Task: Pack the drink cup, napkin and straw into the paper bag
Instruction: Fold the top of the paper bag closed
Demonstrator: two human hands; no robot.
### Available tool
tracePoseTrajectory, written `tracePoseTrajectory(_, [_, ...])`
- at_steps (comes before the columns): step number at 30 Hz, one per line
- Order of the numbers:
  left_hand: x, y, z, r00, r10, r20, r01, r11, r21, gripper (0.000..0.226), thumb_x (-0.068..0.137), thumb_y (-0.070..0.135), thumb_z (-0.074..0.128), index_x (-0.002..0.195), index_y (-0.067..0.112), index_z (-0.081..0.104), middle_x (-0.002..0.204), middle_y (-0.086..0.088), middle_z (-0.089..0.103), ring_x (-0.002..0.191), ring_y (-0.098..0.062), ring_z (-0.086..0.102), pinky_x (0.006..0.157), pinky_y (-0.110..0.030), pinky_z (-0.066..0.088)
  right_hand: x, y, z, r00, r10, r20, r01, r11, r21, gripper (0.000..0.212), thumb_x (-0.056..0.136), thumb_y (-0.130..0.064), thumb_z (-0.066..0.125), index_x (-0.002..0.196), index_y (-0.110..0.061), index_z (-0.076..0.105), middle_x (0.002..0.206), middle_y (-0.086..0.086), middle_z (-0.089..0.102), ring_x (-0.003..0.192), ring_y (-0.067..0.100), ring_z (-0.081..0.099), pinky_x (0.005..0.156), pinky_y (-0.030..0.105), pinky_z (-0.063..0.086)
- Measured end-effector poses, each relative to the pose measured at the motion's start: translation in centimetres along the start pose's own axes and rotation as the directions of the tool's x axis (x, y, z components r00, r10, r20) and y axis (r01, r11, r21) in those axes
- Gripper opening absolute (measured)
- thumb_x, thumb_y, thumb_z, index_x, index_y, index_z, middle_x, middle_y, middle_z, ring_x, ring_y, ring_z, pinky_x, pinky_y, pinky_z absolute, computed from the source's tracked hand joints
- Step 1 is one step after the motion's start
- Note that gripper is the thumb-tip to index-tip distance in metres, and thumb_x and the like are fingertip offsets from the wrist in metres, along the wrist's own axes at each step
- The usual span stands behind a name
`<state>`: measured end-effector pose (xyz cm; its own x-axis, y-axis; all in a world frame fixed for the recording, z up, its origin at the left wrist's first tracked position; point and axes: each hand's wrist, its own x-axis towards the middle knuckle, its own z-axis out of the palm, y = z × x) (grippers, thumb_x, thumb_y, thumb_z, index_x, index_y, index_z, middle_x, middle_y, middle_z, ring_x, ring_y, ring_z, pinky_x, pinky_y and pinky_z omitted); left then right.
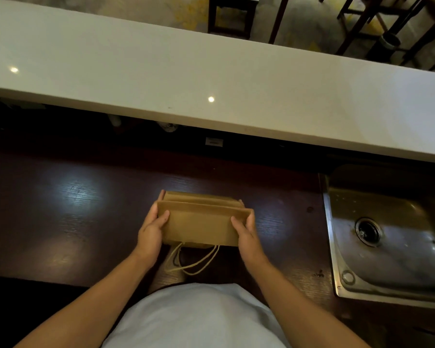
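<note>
A brown paper bag [201,223] lies folded on the dark wooden counter [73,209] in front of me, its base end pointing away and its twine handles [191,259] trailing toward my body. My left hand [152,232] grips the bag's left edge, thumb on top. On the opposite edge my right hand [246,234] holds the bag the same way. The far end of the bag is partly spread, showing its folds. No drink cup, napkin or straw is in view.
A steel sink [387,237] with a drain is set into the counter at the right. A raised white ledge [211,79] runs across beyond the counter, with dark shadow beneath it. Chairs and table legs [231,16] stand on the floor behind.
</note>
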<state>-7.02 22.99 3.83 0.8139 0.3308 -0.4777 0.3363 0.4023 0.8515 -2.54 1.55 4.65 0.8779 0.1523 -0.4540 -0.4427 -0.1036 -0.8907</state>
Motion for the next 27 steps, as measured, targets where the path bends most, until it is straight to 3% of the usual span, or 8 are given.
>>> tracePoseTrajectory(2, [-0.2,0.4,0.5,1.0,0.011,0.007,-0.011,1.0,0.007,0.052,0.102,0.006,0.04,0.147,0.032,0.04,0.141,0.003,0.054,0.124,-0.015,0.053,0.115,-0.041,0.034,0.2,-0.9,0.0,1.0,-0.012,-0.018,0.012,1.0,0.018,0.043,0.102,-0.019,0.046,0.137,-0.042,0.035,0.144,-0.004,0.046,0.115,0.005,0.052,0.088,0.018,0.045])
tracePoseTrajectory(5, [-0.4,2.2,1.7,0.998,0.053,0.039,-0.055,0.998,0.032,0.052,0.103,0.008,0.039,0.147,0.036,0.039,0.134,0.01,0.057,0.122,-0.015,0.054,0.114,-0.043,0.036,0.2,-3.5,-0.5,0.996,-0.076,-0.038,0.075,0.997,-0.024,0.039,0.103,-0.02,0.043,0.131,-0.046,0.035,0.149,-0.003,0.041,0.111,-0.001,0.051,0.084,0.015,0.044])
tracePoseTrajectory(8, [-1.0,5.7,3.4,0.986,0.143,0.087,-0.145,0.989,0.023,0.052,0.102,0.01,0.041,0.149,0.034,0.037,0.143,0.003,0.052,0.118,-0.012,0.055,0.108,-0.038,0.041,-0.4,-7.4,-1.3,0.98,-0.187,-0.073,0.18,0.979,-0.095,0.039,0.103,-0.019,0.043,0.136,-0.038,0.037,0.138,-0.006,0.047,0.099,-0.014,0.051,0.076,0.003,0.041])
tracePoseTrajectory(11, [-2.2,10.2,5.1,0.949,0.268,0.166,-0.276,0.961,0.029,0.055,0.094,0.021,0.049,0.145,0.039,0.042,0.134,0.024,0.059,0.125,-0.008,0.053,0.105,-0.035,0.041,-1.8,-12.0,-2.8,0.953,-0.293,-0.077,0.286,0.954,-0.095,0.039,0.103,-0.019,0.043,0.139,-0.032,0.041,0.126,-0.011,0.053,0.092,-0.02,0.053,0.076,-0.001,0.041])
tracePoseTrajectory(14, [-3.7,14.9,7.5,0.912,0.357,0.204,-0.356,0.934,-0.041,0.052,0.1,0.008,0.043,0.147,0.029,0.041,0.123,0.025,0.067,0.116,0.0,0.059,0.098,-0.023,0.05,-2.8,-17.0,-4.1,0.929,-0.355,-0.109,0.349,0.935,-0.069,0.035,0.101,-0.027,0.046,0.134,-0.039,0.045,0.126,-0.014,0.055,0.104,-0.012,0.054,0.089,0.01,0.042])
tracePoseTrajectory(17, [-5.0,19.2,10.0,0.892,0.403,0.204,-0.391,0.915,-0.101,0.047,0.101,0.002,0.037,0.139,0.027,0.05,0.124,0.014,0.068,0.111,-0.002,0.063,0.093,-0.022,0.052,-3.0,-21.6,-5.4,0.926,-0.345,-0.153,0.343,0.939,-0.038,0.065,0.088,-0.043,0.053,0.148,-0.031,0.032,0.145,-0.007,0.048,0.131,0.008,0.046,0.113,0.037,0.034])
tracePoseTrajectory(23, [-2.2,26.3,14.6,0.846,0.476,0.242,-0.497,0.867,0.033,0.038,0.101,0.009,0.04,0.13,0.029,0.055,0.131,0.001,0.065,0.121,-0.02,0.06,0.103,-0.045,0.048,-0.6,-29.0,-6.0,0.904,-0.388,-0.178,0.38,0.922,-0.08,0.029,0.098,-0.039,0.044,0.127,-0.034,0.041,0.116,-0.003,0.055,0.108,0.021,0.054,0.097,0.052,0.049])
tracePoseTrajectory(27, [1.7,28.4,17.5,0.877,0.428,0.218,-0.454,0.887,0.086,0.031,0.104,0.013,0.036,0.124,0.028,0.054,0.123,-0.001,0.061,0.112,-0.023,0.057,0.096,-0.046,0.051,3.8,-31.4,-5.9,0.901,-0.356,-0.248,0.339,0.934,-0.111,0.029,0.101,-0.038,0.04,0.129,-0.033,0.034,0.117,0.001,0.05,0.101,0.021,0.053,0.088,0.046,0.053])
